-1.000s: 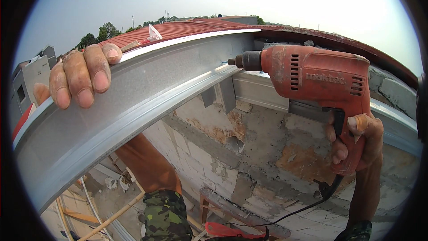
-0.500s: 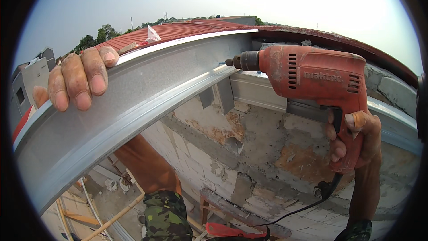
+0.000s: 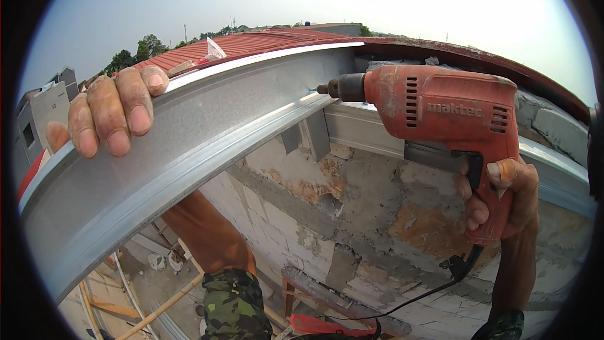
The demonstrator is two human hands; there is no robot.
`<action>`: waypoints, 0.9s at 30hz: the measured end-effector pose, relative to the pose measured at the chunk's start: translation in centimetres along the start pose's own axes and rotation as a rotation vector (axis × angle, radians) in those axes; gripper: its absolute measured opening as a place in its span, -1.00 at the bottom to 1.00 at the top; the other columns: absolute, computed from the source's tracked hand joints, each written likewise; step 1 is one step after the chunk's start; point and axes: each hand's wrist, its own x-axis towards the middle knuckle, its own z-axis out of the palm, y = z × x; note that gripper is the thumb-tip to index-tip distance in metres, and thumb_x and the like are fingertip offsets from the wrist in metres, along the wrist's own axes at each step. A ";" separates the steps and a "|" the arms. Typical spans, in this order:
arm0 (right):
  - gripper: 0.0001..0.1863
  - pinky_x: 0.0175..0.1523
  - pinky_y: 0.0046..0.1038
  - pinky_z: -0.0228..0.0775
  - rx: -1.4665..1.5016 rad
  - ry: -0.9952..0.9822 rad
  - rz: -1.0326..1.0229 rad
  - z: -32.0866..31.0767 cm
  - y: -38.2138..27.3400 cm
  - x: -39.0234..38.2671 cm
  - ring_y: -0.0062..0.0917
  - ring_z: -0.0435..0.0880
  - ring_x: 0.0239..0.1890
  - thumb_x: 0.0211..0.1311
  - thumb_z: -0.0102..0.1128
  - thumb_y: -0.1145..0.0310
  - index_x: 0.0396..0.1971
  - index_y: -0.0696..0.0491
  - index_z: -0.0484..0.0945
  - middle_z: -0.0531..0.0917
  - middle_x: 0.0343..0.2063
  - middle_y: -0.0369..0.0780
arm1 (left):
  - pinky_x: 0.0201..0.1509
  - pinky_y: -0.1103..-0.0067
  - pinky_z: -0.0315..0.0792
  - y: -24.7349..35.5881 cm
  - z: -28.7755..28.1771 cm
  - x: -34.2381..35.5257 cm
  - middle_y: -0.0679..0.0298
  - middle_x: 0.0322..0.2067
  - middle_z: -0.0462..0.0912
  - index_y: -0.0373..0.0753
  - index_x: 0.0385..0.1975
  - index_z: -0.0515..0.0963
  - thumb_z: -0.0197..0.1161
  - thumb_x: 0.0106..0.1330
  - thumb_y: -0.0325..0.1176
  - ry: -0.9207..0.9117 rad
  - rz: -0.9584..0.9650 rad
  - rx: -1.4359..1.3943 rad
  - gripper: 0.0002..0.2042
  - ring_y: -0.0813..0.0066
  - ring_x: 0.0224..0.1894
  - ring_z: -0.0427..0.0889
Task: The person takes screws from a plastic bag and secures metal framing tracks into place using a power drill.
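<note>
Left hand grips a metal beam; right hand clutches a red drill aimed at it, the fastening apparently unfinished.

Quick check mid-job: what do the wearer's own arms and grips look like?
The left grip and right grip are ungloved hands, with dusty smudges on the left. Both forearms are bare. The left sleeve is camouflage in greens and black; the right sleeve, barely in view, looks similar.
</note>
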 end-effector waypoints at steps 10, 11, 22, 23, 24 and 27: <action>-0.51 -0.67 -0.42 0.52 -0.025 -0.023 -0.023 0.2 0.0 -0.1 -0.42 0.54 -0.77 -0.01 0.05 0.43 -0.08 0.42 0.30 0.54 -0.55 0.05 | 0.24 0.30 0.24 0.0 0.1 0.0 0.22 -0.30 0.68 -0.06 -0.17 0.63 -0.49 0.50 -0.04 -0.005 0.012 0.015 -0.42 0.33 -0.11 0.59; -0.51 -0.67 -0.42 0.52 -0.020 -0.007 -0.019 0.3 -0.1 -0.2 -0.42 0.53 -0.77 -0.02 0.05 0.43 -0.08 0.42 0.30 0.53 -0.55 0.04 | 0.24 0.30 0.24 -0.1 0.2 0.0 0.22 -0.30 0.68 -0.06 -0.17 0.63 -0.49 0.50 -0.04 -0.005 0.016 0.013 -0.42 0.33 -0.11 0.59; -0.53 -0.66 -0.42 0.53 -0.022 -0.017 -0.017 -0.1 0.0 0.0 -0.41 0.54 -0.77 -0.01 0.05 0.43 -0.11 0.43 0.32 0.53 -0.56 0.04 | 0.23 0.30 0.24 -0.2 -0.2 0.0 0.21 -0.29 0.69 -0.08 -0.18 0.64 -0.49 0.49 -0.05 -0.011 0.004 -0.014 -0.42 0.32 -0.10 0.59; -0.54 -0.65 -0.41 0.53 -0.022 -0.020 -0.012 0.0 -0.1 -0.1 -0.41 0.54 -0.77 -0.01 0.05 0.43 -0.11 0.42 0.32 0.53 -0.55 0.05 | 0.23 0.30 0.24 -0.2 -0.2 0.0 0.21 -0.29 0.69 -0.08 -0.18 0.64 -0.49 0.49 -0.05 -0.010 0.008 -0.016 -0.42 0.32 -0.10 0.59; -0.54 -0.65 -0.41 0.53 -0.019 -0.027 -0.008 -0.1 -0.1 0.0 -0.41 0.54 -0.77 -0.01 0.05 0.43 -0.11 0.42 0.32 0.53 -0.55 0.05 | 0.23 0.30 0.24 -0.1 -0.1 0.1 0.22 -0.29 0.69 -0.08 -0.18 0.64 -0.49 0.49 -0.04 -0.015 0.005 -0.001 -0.42 0.32 -0.10 0.59; -0.56 -0.65 -0.40 0.54 0.000 -0.031 -0.015 -0.1 0.0 0.1 -0.40 0.56 -0.75 0.01 0.04 0.44 -0.12 0.41 0.33 0.53 -0.54 0.05 | 0.23 0.30 0.24 0.3 -0.2 0.0 0.22 -0.29 0.68 -0.07 -0.16 0.63 -0.49 0.49 -0.03 -0.017 0.010 0.019 -0.42 0.33 -0.10 0.59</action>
